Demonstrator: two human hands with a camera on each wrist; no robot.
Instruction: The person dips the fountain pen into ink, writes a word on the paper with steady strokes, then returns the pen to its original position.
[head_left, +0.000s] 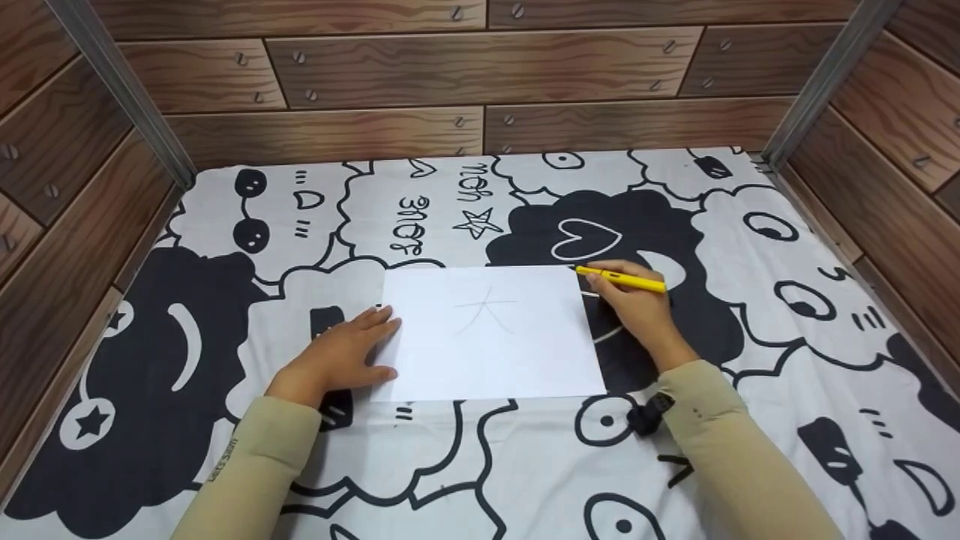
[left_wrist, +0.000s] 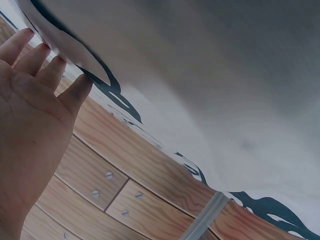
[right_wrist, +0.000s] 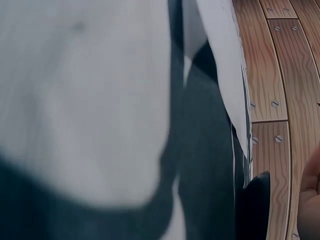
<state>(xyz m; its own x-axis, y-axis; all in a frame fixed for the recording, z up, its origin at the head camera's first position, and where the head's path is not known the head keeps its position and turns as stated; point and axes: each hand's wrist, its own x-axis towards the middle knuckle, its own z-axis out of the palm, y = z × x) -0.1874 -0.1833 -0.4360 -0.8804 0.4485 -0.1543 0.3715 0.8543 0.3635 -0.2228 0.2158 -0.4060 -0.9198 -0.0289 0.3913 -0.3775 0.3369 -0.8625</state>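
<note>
A white sheet of paper (head_left: 487, 367) lies in front of the person, with thin faint strokes (head_left: 486, 306) in its upper half: one level line crossed by a stroke that parts into two slanting legs. The right hand (head_left: 634, 304) pinches a yellow pen (head_left: 626, 280), whose dark tip is right at the paper's far right corner. At the sheet's left edge rests the left hand (head_left: 341, 352), fingers spread and fingertips on the paper. In the left wrist view, the left hand (left_wrist: 40, 110) shows its palm and extended fingers. Only a sliver of the right hand (right_wrist: 310, 195) shows in the right wrist view; the pen is hidden there.
A white cloth (head_left: 525, 465) printed with black cartoon clouds and faces covers the surface. Wood-patterned panels (head_left: 480, 67) wall in the back and both sides, with grey metal posts (head_left: 127, 97) at the corners. A small black device (head_left: 649, 414) sits by the right sleeve.
</note>
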